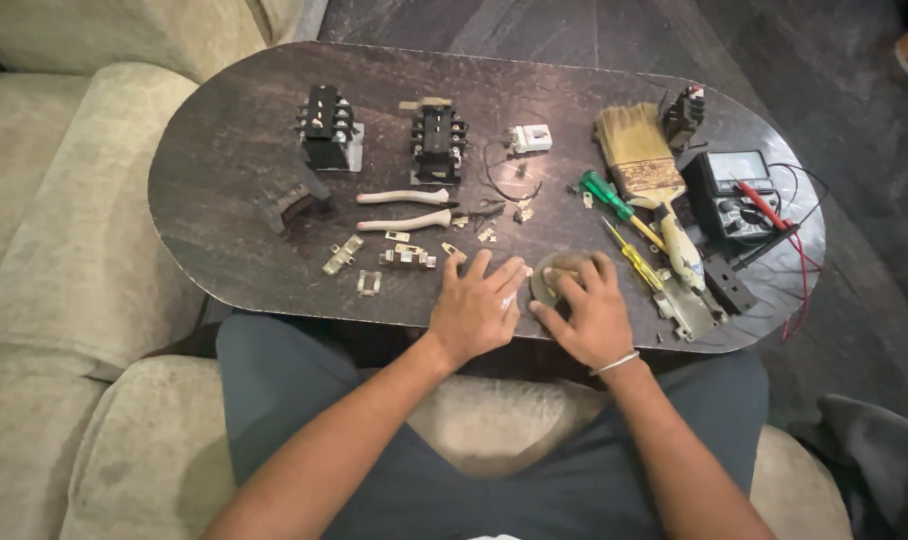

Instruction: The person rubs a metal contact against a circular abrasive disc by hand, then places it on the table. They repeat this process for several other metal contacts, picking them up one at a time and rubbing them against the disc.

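A small round tan disc (554, 277) lies near the table's (224, 230) front edge, lower centre of the frame, under the right hand (586, 312), whose fingers curl over it and press down. The left hand (476, 303) rests flat just beside it, fingers spread. Pliers (406, 209), brass contact pieces (406, 257), two black contactors (329, 127), screwdrivers (624, 225), a paintbrush (644, 165) and a multimeter (739, 195) lie farther back and right.

A dark oval table (214, 210) with a mottled, worn top stands on a dark carpeted floor (834, 80), with a beige cushioned sofa (64, 230) wrapping its left and near sides under dim light.
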